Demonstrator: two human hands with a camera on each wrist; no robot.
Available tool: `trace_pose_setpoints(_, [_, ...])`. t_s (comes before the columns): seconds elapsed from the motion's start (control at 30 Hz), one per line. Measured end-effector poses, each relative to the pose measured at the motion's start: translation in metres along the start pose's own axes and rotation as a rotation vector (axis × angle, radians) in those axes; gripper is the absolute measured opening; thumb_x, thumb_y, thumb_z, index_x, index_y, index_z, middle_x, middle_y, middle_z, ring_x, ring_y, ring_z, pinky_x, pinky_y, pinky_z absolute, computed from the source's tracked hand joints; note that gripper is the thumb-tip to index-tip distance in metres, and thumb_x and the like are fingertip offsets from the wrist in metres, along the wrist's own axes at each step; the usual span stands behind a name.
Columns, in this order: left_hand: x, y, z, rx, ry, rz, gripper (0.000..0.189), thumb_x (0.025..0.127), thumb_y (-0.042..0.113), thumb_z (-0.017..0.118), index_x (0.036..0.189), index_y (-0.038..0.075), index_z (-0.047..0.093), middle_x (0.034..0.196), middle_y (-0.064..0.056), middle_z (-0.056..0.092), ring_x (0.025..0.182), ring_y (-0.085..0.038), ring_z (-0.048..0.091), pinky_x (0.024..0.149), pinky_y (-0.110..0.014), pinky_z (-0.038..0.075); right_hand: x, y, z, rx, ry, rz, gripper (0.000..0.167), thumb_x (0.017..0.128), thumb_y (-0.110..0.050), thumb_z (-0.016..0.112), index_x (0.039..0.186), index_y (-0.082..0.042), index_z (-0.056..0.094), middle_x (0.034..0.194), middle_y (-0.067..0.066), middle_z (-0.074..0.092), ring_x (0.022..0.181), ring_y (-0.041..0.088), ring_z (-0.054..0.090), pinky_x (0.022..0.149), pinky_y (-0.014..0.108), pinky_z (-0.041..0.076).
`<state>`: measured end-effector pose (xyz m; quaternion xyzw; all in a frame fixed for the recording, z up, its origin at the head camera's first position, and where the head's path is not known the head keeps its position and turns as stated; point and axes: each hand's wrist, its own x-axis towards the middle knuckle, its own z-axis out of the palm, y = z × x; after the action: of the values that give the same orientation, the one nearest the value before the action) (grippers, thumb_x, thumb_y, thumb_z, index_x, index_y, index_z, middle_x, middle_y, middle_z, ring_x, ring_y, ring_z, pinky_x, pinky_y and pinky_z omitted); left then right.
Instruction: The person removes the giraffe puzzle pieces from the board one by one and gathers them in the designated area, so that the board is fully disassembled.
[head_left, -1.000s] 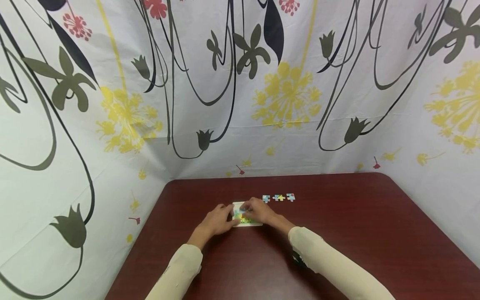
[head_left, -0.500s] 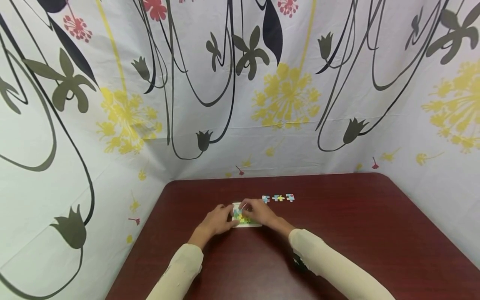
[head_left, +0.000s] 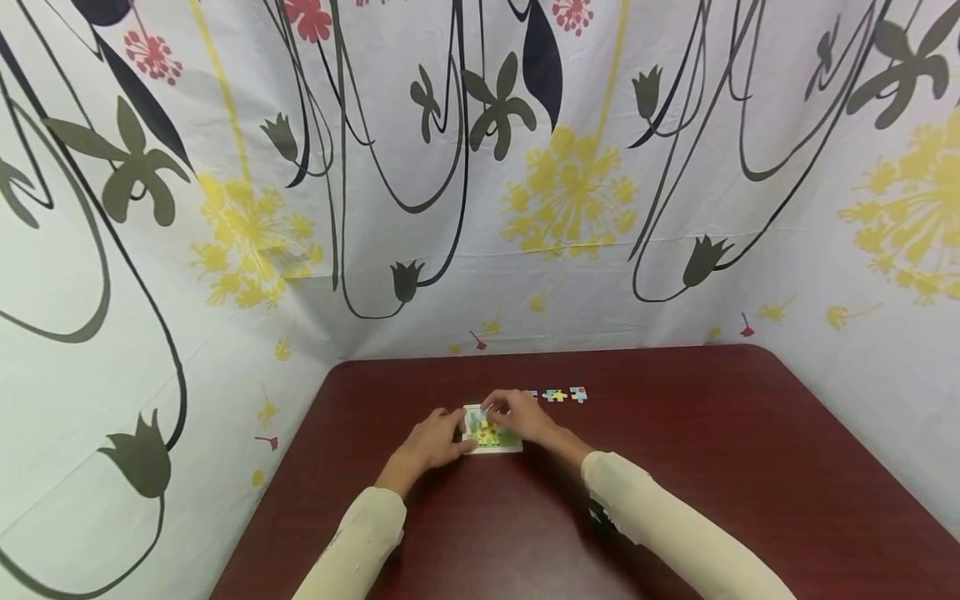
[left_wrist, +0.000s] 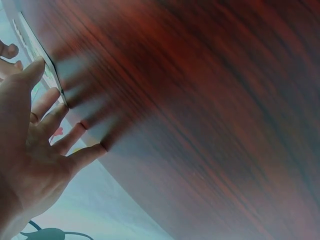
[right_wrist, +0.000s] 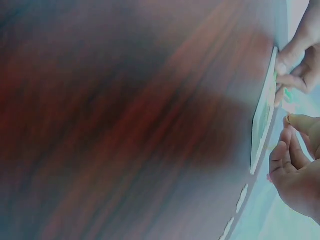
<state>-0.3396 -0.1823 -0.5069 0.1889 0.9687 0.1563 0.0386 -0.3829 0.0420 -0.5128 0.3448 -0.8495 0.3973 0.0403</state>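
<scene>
A small jigsaw puzzle board [head_left: 501, 451] with a white border and a green, yellow and blue picture lies on the table. My left hand [head_left: 433, 440] touches its left side, thumb by the near corner. In the left wrist view the fingers [left_wrist: 75, 136] of that hand are spread and fairly straight, with tips at the board's edge and the tabletop. Over the board's upper right part, my right hand [head_left: 520, 416] pinches a small puzzle piece [right_wrist: 288, 119] between thumb and index finger. Most of that piece is hidden by the fingers.
Beyond the board to the right lie loose puzzle pieces [head_left: 556, 395] in a row, the leftmost partly hidden by my right hand. The dark red wooden table [head_left: 675, 450] meets a flower-patterned cloth [head_left: 465, 325] at its back and sides.
My right hand has lifted slightly up and away from the board's middle, showing more of the picture. The left hand stays at the board's left side.
</scene>
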Motion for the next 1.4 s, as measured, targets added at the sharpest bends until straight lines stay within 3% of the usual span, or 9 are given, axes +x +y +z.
trace_pose_setpoints(0.4, [-0.002, 0.002, -0.001, -0.018, 0.009, -0.005, 0.035, 0.098, 0.048, 0.071, 0.114, 0.018, 0.061, 0.124, -0.014, 0.058, 0.105, -0.029, 0.059, 0.081, -0.047, 0.051, -0.013, 0.017, -0.037, -0.056, 0.039, 0.072, 0.013, 0.098, -0.005, 0.071, 0.110, -0.002, 0.075, 0.099, 0.009, 0.077, 0.090, 0.023, 0.074, 0.078, 0.035, 0.059])
trace_pose_setpoints(0.67, [-0.005, 0.003, -0.002, -0.019, 0.019, 0.014, 0.034, 0.099, 0.047, 0.070, 0.114, 0.018, 0.059, 0.118, -0.012, 0.057, 0.094, -0.025, 0.055, 0.077, -0.044, 0.049, -0.022, 0.031, -0.051, -0.084, 0.051, 0.117, 0.014, 0.097, -0.005, 0.072, 0.111, -0.003, 0.076, 0.100, 0.008, 0.077, 0.092, 0.024, 0.074, 0.079, 0.038, 0.059])
trace_pose_setpoints(1.0, [-0.006, 0.003, -0.002, -0.017, 0.042, 0.028, 0.033, 0.097, 0.043, 0.073, 0.112, 0.017, 0.059, 0.107, -0.006, 0.057, 0.090, -0.022, 0.051, 0.074, -0.042, 0.047, -0.031, 0.046, -0.058, -0.144, 0.037, 0.148, 0.016, 0.096, -0.004, 0.073, 0.110, 0.002, 0.075, 0.101, 0.012, 0.078, 0.094, 0.028, 0.074, 0.083, 0.044, 0.058])
trace_pose_setpoints(1.4, [-0.003, 0.000, -0.002, 0.002, 0.031, 0.037, 0.037, 0.098, 0.045, 0.071, 0.119, 0.017, 0.061, 0.115, -0.007, 0.060, 0.109, -0.029, 0.056, 0.084, -0.047, 0.050, -0.033, 0.056, -0.055, -0.159, 0.009, 0.153, 0.016, 0.097, -0.003, 0.071, 0.111, 0.001, 0.076, 0.103, 0.013, 0.078, 0.095, 0.029, 0.074, 0.083, 0.045, 0.058])
